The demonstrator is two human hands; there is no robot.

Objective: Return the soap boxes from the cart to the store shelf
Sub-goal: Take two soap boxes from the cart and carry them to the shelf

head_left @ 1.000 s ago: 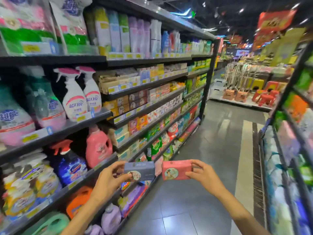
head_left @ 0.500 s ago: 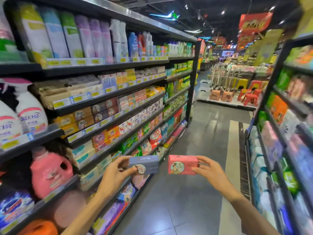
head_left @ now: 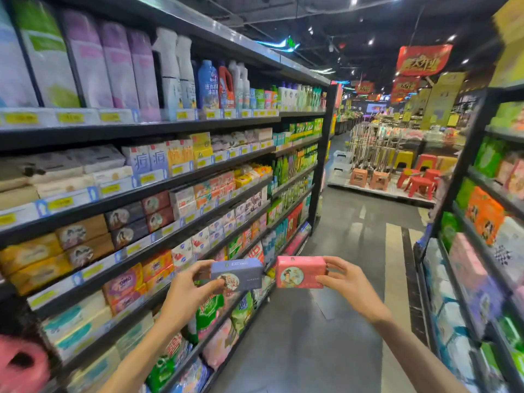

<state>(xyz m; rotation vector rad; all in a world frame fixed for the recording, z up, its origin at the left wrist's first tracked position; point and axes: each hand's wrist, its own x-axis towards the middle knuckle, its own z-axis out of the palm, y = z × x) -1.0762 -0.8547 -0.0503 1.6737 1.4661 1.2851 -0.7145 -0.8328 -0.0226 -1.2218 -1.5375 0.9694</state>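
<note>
Two soap boxes are being carried down the aisle, one in each hand, level with the lower shelves.

The left hand [head_left: 187, 293] is pinching a slate-blue cardboard soap box [head_left: 236, 275] by its near end, thumb under and fingers over; the right hand [head_left: 347, 282] is gripping a pink cardboard soap box [head_left: 300, 272] by its right end the same way. Both boxes are hanging out over the grey tiled floor [head_left: 326, 321], just apart from each other. Each is being held only at one end, so a knock against the black metal shelf edge [head_left: 158, 251] is likely to twist it loose. Matching dark blue and red boxes [head_left: 141, 217] are sitting stacked two high in a tight row, so sliding another in is risking toppling the neighbours. The aisle is giving open room to the right; no cart is showing.
</note>
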